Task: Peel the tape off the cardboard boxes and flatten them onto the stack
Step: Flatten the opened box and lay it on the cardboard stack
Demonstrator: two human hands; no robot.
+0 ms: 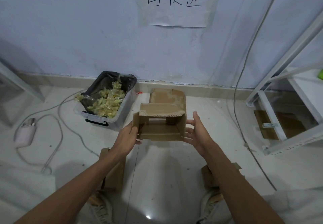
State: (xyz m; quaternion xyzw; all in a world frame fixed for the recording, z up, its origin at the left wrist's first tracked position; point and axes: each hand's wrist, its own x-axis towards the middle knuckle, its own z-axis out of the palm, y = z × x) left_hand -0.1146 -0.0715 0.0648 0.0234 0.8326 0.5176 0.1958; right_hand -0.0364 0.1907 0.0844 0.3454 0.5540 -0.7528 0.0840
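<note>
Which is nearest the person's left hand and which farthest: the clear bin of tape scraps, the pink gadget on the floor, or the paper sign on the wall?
From the left hand:
1. Clear bin, just beyond it, toward the wall.
2. Pink gadget, far off to the left on the floor.
3. Paper sign, high on the wall.

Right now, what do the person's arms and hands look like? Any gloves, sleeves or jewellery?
Both arms are bare up to the frame edge, with no sleeves in view. The left hand and right hand wear no gloves, and no rings, watch or wristband show. Nothing marks them.
</note>
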